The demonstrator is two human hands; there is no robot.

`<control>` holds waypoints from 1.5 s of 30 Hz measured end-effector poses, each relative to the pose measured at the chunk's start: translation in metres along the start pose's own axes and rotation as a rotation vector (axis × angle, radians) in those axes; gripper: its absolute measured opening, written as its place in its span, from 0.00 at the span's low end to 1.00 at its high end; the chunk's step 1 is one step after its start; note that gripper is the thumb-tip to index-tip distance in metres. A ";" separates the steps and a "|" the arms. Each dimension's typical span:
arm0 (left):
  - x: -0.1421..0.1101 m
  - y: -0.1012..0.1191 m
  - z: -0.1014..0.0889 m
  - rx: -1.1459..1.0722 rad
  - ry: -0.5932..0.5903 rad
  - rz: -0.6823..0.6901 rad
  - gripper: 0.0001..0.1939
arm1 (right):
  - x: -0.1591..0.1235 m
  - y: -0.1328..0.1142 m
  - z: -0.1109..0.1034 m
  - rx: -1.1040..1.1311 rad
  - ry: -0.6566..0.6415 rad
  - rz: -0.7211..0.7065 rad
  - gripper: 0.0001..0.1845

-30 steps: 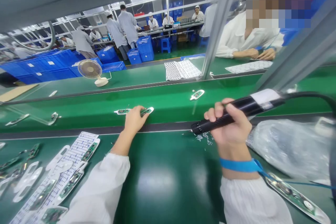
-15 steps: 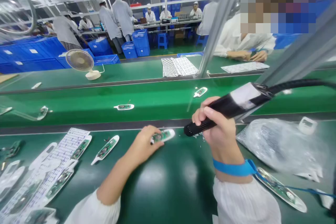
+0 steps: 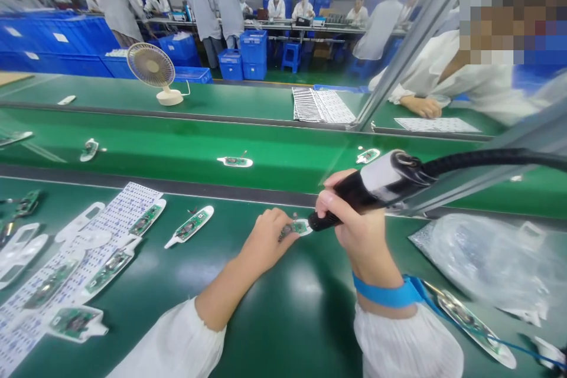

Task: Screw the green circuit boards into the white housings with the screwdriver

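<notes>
My left hand (image 3: 270, 237) is closed around one end of a small white plastic housing with a green circuit board (image 3: 302, 227) in it, held at the green worktop. My right hand (image 3: 354, 212) wraps round a black corded electric screwdriver (image 3: 370, 186) with a white label. The driver's dark nose points left and down, meeting the free end of the housing or just over it; I cannot tell if they touch. A blue wrist strap (image 3: 385, 292) is on my right wrist. Left of my left hand lies another white housing with a board (image 3: 191, 225).
More board-filled housings and white shells lie on a printed sheet (image 3: 137, 192) at left. A clear plastic bag (image 3: 478, 254) and a long housing (image 3: 478, 328) are at right. Beyond runs a green conveyor (image 3: 177, 147) carrying several boards. A slanted metal post (image 3: 407, 47), a fan (image 3: 153, 68) and a co-worker's hand (image 3: 425, 106) are further back.
The driver's nose has come from apart on the right to the housing's free end. My left hand, still gripping the housing, has shifted toward the driver. The camera view has also shifted.
</notes>
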State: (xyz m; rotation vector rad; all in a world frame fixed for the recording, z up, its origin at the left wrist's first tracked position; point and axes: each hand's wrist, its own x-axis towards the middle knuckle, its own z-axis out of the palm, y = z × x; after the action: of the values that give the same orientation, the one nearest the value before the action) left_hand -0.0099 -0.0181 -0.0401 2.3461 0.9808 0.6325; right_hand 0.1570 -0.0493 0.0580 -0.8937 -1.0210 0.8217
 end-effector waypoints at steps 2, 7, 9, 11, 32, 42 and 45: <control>0.000 0.000 0.000 -0.009 -0.007 -0.005 0.06 | 0.000 0.003 0.001 -0.009 0.011 0.014 0.09; 0.002 0.003 -0.002 -0.018 -0.033 -0.023 0.05 | 0.001 0.009 0.003 -0.026 0.053 0.002 0.10; 0.002 0.004 -0.002 -0.021 -0.044 -0.034 0.05 | 0.002 0.009 0.002 -0.027 0.068 -0.005 0.09; 0.002 0.004 -0.003 -0.025 -0.047 -0.041 0.05 | 0.002 0.009 0.002 -0.020 0.073 -0.008 0.09; 0.003 0.009 -0.003 0.004 -0.065 -0.049 0.04 | 0.004 0.012 0.002 -0.147 -0.034 0.073 0.11; 0.002 0.008 -0.001 -0.001 -0.049 -0.040 0.04 | 0.006 0.016 -0.003 -0.130 -0.086 0.069 0.12; -0.001 0.009 -0.001 0.022 -0.063 -0.025 0.04 | 0.007 0.014 -0.006 -0.038 -0.030 0.051 0.10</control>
State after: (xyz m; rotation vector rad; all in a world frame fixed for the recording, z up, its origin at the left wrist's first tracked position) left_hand -0.0069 -0.0243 -0.0345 2.3544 0.9923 0.5367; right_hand 0.1632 -0.0386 0.0466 -0.9460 -1.0463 0.8633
